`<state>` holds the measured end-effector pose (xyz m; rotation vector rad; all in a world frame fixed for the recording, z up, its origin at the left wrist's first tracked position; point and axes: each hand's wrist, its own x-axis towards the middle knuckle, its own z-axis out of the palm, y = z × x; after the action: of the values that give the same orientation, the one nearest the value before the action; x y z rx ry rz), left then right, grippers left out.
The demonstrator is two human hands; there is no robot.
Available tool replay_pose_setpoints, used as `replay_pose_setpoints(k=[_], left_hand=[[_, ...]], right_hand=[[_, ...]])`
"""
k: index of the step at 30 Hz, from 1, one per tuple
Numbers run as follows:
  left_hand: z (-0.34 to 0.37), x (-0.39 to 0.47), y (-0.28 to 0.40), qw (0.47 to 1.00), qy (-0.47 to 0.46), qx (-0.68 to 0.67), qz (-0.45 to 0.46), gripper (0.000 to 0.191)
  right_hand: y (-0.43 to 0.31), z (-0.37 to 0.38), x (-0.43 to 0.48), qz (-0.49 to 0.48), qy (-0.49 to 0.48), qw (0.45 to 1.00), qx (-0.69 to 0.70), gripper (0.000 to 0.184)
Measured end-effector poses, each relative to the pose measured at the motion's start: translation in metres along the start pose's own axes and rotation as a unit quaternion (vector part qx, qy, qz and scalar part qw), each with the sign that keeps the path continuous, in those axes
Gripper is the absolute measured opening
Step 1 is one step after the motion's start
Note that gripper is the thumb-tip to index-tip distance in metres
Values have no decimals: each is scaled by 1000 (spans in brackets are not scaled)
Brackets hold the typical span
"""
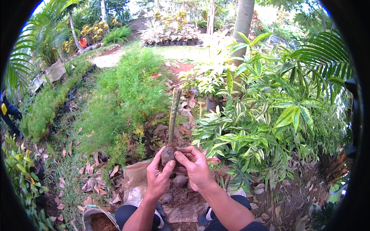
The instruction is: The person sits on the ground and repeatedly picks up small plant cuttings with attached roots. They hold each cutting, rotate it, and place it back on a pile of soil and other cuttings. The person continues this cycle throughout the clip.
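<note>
Between both hands is a dark brown, rounded ball of what looks like packed soil. My left hand grips its left side and underside, with the thumb in front. Fingers and thumb of my right hand press on its right side. A thick cut stem rises just above the ball; whether the two are joined I cannot tell. Below my hands, another dark ball and a smaller one lie with loose brown fibre on a woven plastic sack.
A bucket of brown fibre stands at lower left. Feathery green plants grow ahead, variegated leafy plants at right. A tree trunk stands behind. Part of a person in dark clothing shows at far left.
</note>
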<state>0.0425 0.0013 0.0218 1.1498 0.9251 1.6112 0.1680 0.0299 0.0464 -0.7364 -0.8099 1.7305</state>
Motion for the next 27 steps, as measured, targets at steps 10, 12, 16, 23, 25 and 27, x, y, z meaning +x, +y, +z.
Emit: replay_pose_setpoints(k=[10, 12, 16, 23, 25, 27], left_hand=[[3, 0, 5, 1000, -4, -15, -18, 55], [4, 0, 6, 1000, -12, -17, -21, 56], [4, 1, 8, 1000, -14, -19, -19, 59], [-5, 1, 6, 998, -55, -13, 25, 59], [-6, 2, 3, 997, -51, -52, 31, 56], [-6, 4, -1, 986, -28, -167, -8, 53]], right_hand=[[-5, -5, 2, 46, -4, 999, 0, 23], [-7, -5, 2, 69, 9, 997, 15, 25], [-7, -2, 0, 8, -26, 1000, -5, 32], [-6, -2, -1, -36, -54, 997, -36, 39], [-5, -2, -1, -49, -64, 996, -49, 40], [-5, -2, -1, -59, -72, 994, -55, 40]])
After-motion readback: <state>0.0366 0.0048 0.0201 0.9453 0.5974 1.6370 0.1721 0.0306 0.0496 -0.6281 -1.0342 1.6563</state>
